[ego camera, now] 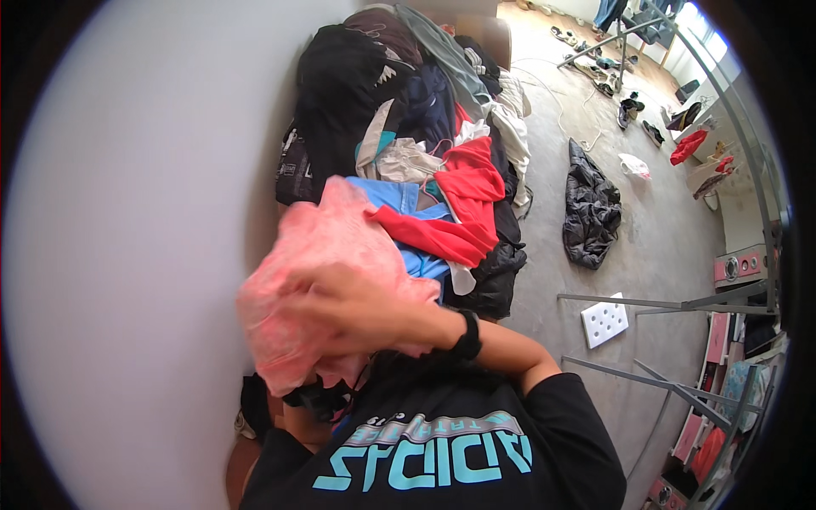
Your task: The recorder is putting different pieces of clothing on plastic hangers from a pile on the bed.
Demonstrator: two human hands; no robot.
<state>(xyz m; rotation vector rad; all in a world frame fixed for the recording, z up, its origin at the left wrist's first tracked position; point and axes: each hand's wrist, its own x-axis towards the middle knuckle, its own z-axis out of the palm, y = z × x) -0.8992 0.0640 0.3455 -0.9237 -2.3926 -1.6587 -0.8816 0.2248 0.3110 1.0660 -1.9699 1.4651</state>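
A crumpled pink patterned garment [357,233] is held up close to my chest, in front of the clothes pile. My right hand [344,303], blurred and with a black band on its wrist, has its fingers curled into the cloth. Only my left forearm and a black wrist strap show below the garment; the left hand itself is hidden behind it. Just beyond the cloth lie a red garment [468,191] and a light blue denim-like garment [398,194], both on the heap.
A tall heap of clothes [338,83] stands against the white wall [140,223]. On the grey floor at right lie a black puffer garment [591,204], a white plastic bag [634,167], a white board with holes [605,320] and several shoes. Metal rack bars [669,303] reach in from the right.
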